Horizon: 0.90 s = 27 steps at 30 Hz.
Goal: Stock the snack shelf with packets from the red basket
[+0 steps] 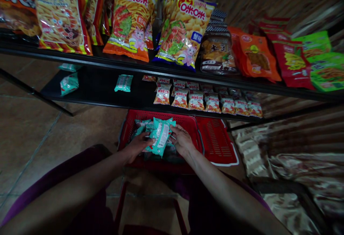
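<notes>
Black shelving (99,89) stands behind a red basket (185,120); above the basket, left hand (138,145) and right hand (182,140) pinch a teal packet (162,136) by opposite sides. From here it looks light, slick, probably crushable inside; sealed edges suit gentle fingers.

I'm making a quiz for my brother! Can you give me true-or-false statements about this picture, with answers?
1. The left hand and right hand hold one teal packet. True.
2. The basket is blue. False: it is a red basket.
3. More teal packets lie in the basket. True.
4. Only teal packets lie on the lower shelf. False: the lower shelf also holds small orange-and-white packets.
5. Big snack bags are on the upper shelf. True.
</notes>
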{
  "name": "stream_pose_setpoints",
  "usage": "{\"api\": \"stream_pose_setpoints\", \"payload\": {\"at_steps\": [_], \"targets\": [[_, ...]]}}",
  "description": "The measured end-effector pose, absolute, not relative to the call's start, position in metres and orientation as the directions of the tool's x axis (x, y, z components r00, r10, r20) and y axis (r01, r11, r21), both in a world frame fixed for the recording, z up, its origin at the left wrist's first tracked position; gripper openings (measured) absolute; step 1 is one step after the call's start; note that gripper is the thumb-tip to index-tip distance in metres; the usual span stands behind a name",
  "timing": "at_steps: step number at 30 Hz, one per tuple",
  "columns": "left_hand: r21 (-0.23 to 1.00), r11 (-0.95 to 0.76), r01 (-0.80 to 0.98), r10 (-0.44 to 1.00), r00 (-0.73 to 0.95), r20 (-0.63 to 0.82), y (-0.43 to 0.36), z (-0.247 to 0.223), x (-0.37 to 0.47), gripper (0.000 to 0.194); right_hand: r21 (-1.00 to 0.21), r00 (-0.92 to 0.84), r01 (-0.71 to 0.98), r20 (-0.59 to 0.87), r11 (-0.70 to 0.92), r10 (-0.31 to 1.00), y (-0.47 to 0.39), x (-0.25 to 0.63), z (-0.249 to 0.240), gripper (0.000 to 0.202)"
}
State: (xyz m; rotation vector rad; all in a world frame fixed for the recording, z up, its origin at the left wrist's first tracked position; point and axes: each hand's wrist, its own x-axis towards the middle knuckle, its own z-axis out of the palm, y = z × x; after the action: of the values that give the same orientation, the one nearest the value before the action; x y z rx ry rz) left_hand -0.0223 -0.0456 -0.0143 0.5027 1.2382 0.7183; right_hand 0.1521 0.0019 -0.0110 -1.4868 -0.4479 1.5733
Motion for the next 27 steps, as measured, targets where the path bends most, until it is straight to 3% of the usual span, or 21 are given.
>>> {"api": "stream_pose_setpoints", "payload": {"at_steps": [7, 11, 14, 18, 22, 24, 27], "targets": [[0.764, 0.628, -0.145, 0.775, 0.034, -0.631, -0.042, -0.011, -0.025, 0.041, -0.77, 0.12, -0.379, -0.591, -0.513, 0.798, 0.011, 0.154, -0.012, 0.022], [0.86, 0.472, 0.196, 0.882, -0.104, -0.46, -0.033, -0.012, -0.027, 0.033, -0.795, 0.19, -0.377, -0.569, -0.476, 0.8, 0.015, 0.156, -0.013, 0.025], [0.836, 0.315, 0.45, 0.949, -0.135, -0.285, -0.031, -0.011, -0.029, 0.037, -0.771, 0.154, -0.36, -0.605, -0.526, 0.781, 0.013, 0.154, -0.006, 0.026], [0.669, 0.041, 0.742, 0.999, -0.045, -0.012, -0.037, -0.009, -0.026, 0.037, -0.741, -0.037, -0.336, -0.606, -0.581, 0.795, 0.006, 0.148, 0.005, 0.037], [0.447, -0.292, 0.846, 0.949, 0.198, 0.245, -0.048, -0.006, -0.017, 0.035, -0.733, -0.02, -0.367, -0.61, -0.573, 0.792, 0.005, 0.145, 0.008, 0.04], [0.426, -0.365, 0.828, 0.921, 0.253, 0.297, -0.052, -0.005, -0.011, 0.034, -0.711, 0.012, -0.405, -0.632, -0.574, 0.775, 0.007, 0.148, 0.007, 0.034], [0.551, -0.362, 0.752, 0.925, 0.216, 0.313, -0.053, -0.004, -0.006, 0.034, -0.715, 0.048, -0.446, -0.619, -0.538, 0.784, 0.011, 0.154, 0.008, 0.033]]}}
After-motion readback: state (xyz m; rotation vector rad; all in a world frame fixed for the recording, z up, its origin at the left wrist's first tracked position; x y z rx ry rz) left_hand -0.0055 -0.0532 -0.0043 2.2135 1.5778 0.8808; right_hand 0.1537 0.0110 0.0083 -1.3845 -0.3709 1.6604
